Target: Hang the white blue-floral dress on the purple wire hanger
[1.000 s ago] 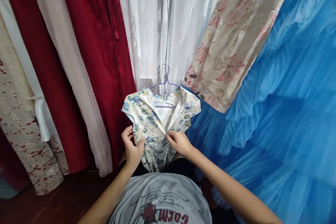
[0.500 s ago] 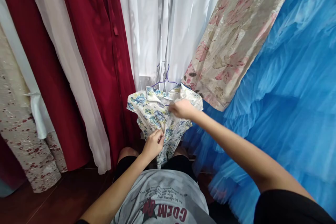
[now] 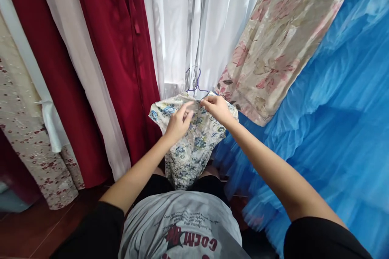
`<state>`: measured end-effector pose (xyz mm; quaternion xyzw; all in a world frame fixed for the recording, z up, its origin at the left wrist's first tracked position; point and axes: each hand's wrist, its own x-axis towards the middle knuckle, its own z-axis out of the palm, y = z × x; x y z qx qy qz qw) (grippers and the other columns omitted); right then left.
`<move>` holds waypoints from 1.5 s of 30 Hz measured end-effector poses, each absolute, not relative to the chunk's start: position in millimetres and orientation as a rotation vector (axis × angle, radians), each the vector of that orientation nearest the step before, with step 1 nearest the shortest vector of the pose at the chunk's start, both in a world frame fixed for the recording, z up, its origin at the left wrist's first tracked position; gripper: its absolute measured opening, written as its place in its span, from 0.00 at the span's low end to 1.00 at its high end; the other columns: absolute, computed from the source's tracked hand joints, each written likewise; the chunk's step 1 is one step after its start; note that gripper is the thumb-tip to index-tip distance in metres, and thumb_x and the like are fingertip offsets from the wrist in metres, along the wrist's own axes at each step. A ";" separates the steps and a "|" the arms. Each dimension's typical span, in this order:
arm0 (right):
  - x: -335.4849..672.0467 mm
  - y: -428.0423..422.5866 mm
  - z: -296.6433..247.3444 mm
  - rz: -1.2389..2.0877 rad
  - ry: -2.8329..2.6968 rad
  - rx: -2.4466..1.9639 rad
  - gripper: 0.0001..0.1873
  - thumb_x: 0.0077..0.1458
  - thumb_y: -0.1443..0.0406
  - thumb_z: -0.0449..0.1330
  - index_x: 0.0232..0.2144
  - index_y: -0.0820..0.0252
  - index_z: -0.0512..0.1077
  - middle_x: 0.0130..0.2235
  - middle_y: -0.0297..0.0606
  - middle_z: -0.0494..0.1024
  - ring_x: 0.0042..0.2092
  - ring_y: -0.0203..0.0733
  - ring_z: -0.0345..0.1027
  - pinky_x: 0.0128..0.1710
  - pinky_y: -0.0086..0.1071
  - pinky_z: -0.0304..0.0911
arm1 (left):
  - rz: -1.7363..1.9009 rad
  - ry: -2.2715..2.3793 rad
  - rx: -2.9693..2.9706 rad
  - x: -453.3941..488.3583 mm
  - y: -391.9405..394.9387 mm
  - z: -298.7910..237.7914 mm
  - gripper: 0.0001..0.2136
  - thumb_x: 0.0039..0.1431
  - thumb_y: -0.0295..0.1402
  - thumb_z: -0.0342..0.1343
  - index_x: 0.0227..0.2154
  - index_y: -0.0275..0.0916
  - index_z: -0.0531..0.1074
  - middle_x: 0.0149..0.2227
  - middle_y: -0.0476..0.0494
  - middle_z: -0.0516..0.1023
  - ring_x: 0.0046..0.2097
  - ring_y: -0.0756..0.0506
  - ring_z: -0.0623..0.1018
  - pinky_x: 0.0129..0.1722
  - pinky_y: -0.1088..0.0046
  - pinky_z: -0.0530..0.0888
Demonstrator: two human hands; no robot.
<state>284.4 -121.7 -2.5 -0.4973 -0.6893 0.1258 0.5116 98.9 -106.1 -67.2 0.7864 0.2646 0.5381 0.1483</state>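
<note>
The floral garment [image 3: 185,162] is positioned at centre, a purple hanger [image 3: 198,83] protruding from its far edge. The neckline is pinched by the right hand [image 3: 216,108]; the left hand [image 3: 178,124] is held over the front, thumb and forefinger parted. The edges should be kept level. The right side is crowded by blue tulle [image 3: 328,141], the left by red cloth [image 3: 118,73].

Garment [image 3: 194,143] on hanger [image 3: 198,85] — drapery [image 3: 176,28] behind, gown [image 3: 334,141] right.

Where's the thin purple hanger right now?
The thin purple hanger is above centre in the head view, rising from the top of the blue-flowered white fabric garment, near the right hand.
</note>
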 end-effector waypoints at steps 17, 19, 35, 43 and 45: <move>270.3 -106.3 -103.0 1.014 -1.220 -1.018 0.06 0.41 0.64 0.65 0.19 0.62 0.76 0.13 0.28 0.65 0.18 0.31 0.51 0.18 0.28 0.43 | 1.847 0.876 0.940 28.0 -5.5 -36.0 0.13 0.68 0.27 0.52 0.25 0.36 0.68 0.25 0.52 0.69 0.29 0.52 0.71 0.35 0.79 0.69; 271.9 -109.2 -105.9 1.065 -1.192 -1.009 0.05 0.41 0.65 0.66 0.19 0.63 0.76 0.14 0.29 0.66 0.18 0.31 0.52 0.18 0.28 0.43 | 1.733 0.915 0.799 27.1 -4.2 -77.8 0.16 0.69 0.26 0.49 0.22 0.37 0.63 0.21 0.53 0.64 0.25 0.52 0.68 0.31 0.78 0.69; 353.6 -131.6 -196.7 1.030 -0.661 -1.255 0.14 0.63 0.59 0.63 0.45 0.63 0.74 0.42 0.39 0.78 0.39 0.40 0.74 0.38 0.36 0.72 | 1.088 0.607 1.670 107.8 -71.5 -158.1 0.11 0.56 0.38 0.65 0.28 0.35 0.77 0.30 0.46 0.78 0.37 0.45 0.76 0.42 0.70 0.71; 277.7 -142.6 -157.7 1.022 -1.056 -1.047 0.26 0.57 0.42 0.59 0.41 0.55 0.78 0.41 0.38 0.82 0.50 0.50 0.71 0.51 0.43 0.67 | 1.150 0.458 1.909 144.2 -84.8 -122.0 0.18 0.60 0.49 0.59 0.35 0.36 0.76 0.38 0.40 0.79 0.44 0.41 0.77 0.49 0.65 0.72; 251.0 -156.0 -154.7 0.973 -1.180 -0.968 0.28 0.58 0.40 0.56 0.40 0.57 0.78 0.38 0.39 0.80 0.49 0.50 0.71 0.51 0.43 0.66 | 1.134 0.430 1.943 143.5 -86.6 -121.0 0.19 0.59 0.50 0.60 0.36 0.37 0.77 0.47 0.37 0.78 0.54 0.37 0.74 0.55 0.63 0.69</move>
